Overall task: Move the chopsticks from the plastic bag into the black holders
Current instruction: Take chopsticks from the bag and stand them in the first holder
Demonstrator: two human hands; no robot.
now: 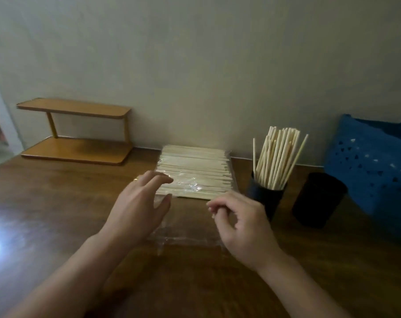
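Nearest to me, both bare forearms reach in over the dark, glossy wooden table [57,214], which throws back a bright glare at its left edge. My left hand [139,207] hovers over the near part of the clear plastic bag [185,235], fingers straight and slightly spread, thumb held apart, gripping nothing; a thin ring sits on one finger. My right hand [238,223] is beside it, fingers loosely curled toward the thumb. I cannot tell whether they pinch the thin film or hold nothing.

The bag lies flat, crinkled and shiny, its near part looking flat and see-through. Further in, its far part holds the pale wooden chopsticks [194,173], slim straight sticks packed side by side in a neat flat block.

Just right of the bag stands a matte black cylindrical holder [263,198] with a fan of chopsticks [277,157] upright in it. A second black holder [318,198] stands beside it. A blue perforated plastic basket [369,171] sits beyond. Far left, against the plain wall, is a smooth two-tier wooden shelf [75,131].
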